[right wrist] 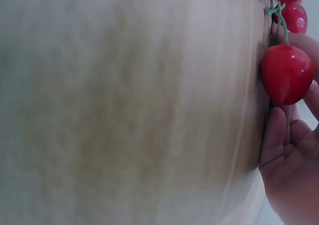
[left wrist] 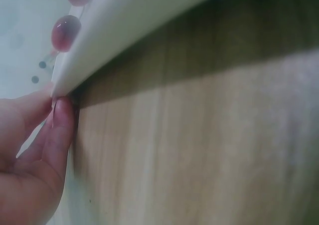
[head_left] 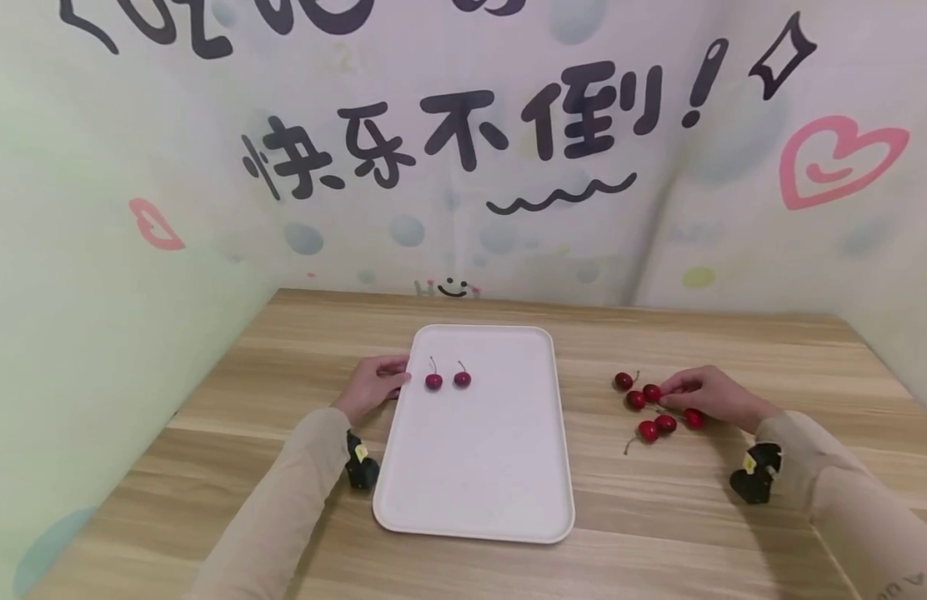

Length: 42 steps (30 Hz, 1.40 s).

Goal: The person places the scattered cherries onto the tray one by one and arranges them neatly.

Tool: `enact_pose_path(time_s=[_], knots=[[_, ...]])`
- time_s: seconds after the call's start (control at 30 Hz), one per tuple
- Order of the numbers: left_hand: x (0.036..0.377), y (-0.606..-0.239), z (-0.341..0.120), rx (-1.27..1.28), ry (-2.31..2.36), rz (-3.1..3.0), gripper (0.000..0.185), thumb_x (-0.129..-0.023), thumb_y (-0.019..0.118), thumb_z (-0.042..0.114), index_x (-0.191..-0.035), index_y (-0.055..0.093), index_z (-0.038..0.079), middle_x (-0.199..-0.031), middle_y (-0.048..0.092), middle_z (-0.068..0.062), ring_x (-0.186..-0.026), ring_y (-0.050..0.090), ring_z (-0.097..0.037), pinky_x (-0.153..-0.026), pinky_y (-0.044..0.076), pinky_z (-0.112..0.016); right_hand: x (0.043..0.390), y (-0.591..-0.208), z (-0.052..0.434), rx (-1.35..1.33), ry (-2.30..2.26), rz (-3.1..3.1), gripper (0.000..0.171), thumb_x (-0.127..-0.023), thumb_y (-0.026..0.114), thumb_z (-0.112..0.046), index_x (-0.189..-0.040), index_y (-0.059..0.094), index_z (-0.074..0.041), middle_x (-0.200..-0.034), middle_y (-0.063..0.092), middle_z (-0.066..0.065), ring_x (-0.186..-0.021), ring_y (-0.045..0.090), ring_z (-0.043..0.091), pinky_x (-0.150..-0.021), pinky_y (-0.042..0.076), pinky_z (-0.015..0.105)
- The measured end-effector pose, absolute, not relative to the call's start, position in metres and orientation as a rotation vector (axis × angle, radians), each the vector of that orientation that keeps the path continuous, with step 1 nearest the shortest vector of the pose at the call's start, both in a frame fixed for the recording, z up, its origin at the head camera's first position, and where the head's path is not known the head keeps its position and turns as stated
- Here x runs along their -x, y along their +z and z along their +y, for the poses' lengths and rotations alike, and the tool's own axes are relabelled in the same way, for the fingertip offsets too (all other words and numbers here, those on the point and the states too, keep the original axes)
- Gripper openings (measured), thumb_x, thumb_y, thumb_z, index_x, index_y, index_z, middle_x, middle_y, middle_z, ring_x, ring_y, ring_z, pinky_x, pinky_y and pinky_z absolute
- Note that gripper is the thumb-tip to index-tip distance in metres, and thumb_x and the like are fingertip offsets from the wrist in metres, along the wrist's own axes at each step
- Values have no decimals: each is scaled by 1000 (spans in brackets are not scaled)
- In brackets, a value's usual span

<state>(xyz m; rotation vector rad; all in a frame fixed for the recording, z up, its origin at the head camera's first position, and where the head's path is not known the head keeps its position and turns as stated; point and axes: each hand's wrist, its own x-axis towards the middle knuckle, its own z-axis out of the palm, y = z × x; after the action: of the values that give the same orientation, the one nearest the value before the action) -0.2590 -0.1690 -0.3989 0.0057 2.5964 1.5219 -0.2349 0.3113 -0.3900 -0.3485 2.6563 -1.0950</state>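
Note:
A white rectangular tray (head_left: 478, 467) lies on the wooden table, with two dark red cherries side by side near its far left part, the left cherry (head_left: 433, 382) and the right cherry (head_left: 462, 380), stems up. My left hand (head_left: 373, 385) grips the tray's left edge between thumb and fingers; the left wrist view shows this pinch at the rim. To the right of the tray lies a loose group of several cherries (head_left: 648, 431). Over that group, my right hand (head_left: 714, 396) pinches one cherry (head_left: 651, 392) at its right side. Another cherry (right wrist: 286, 74) partly hides those fingers in the right wrist view.
The wooden table (head_left: 613, 533) runs back to a printed cloth (head_left: 403, 258) with dark lettering. A pale wall stands on the left. Dark wrist cameras sit at both sleeves, the left camera (head_left: 362, 467) close to the tray's edge.

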Motion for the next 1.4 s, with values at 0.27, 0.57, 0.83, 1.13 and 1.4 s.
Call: enact_pose_path(time_s=[0.27, 0.57, 0.83, 1.13, 1.4], knots=[[259, -399, -169, 19, 1503, 2596, 37, -85, 58, 9, -122, 53, 4, -111, 57, -14, -94, 55, -23, -75, 51, -27, 235, -388, 309, 344, -1087, 2634, 23, -82, 63, -18, -93, 64, 2, -84, 61, 5, -69, 46, 7, -61, 42, 20], [258, -397, -169, 10, 1505, 2598, 37, -85, 58, 9, -121, 53, 4, -110, 57, -14, -93, 55, -23, -74, 52, -27, 235, -389, 311, 299, -1076, 2644, 18, -84, 58, -14, -94, 64, 0, -90, 59, 7, -77, 47, 17, -67, 43, 24], [257, -397, -169, 2, 1506, 2604, 37, -85, 58, 8, -121, 53, 3, -110, 57, -15, -93, 55, -23, -73, 52, -27, 234, -388, 311, 278, -1101, 2641, 19, -86, 56, -15, -96, 62, 1, -92, 59, 9, -77, 46, 18, -65, 43, 23], [257, -398, -168, -3, 1510, 2608, 37, -85, 59, 7, -121, 53, 3, -109, 58, -15, -94, 56, -23, -72, 52, -26, 234, -387, 315, 223, -1184, 2618, 27, -87, 57, -22, -100, 59, 2, -95, 61, 10, -78, 51, 17, -67, 46, 23], [258, -399, -168, 4, 1514, 2600, 37, -84, 59, 7, -121, 53, 3, -108, 58, -15, -92, 56, -22, -72, 52, -26, 233, -383, 316, 136, -1301, 2549, 40, -89, 54, -26, -111, 51, 7, -97, 59, 8, -78, 51, 14, -66, 46, 25]])
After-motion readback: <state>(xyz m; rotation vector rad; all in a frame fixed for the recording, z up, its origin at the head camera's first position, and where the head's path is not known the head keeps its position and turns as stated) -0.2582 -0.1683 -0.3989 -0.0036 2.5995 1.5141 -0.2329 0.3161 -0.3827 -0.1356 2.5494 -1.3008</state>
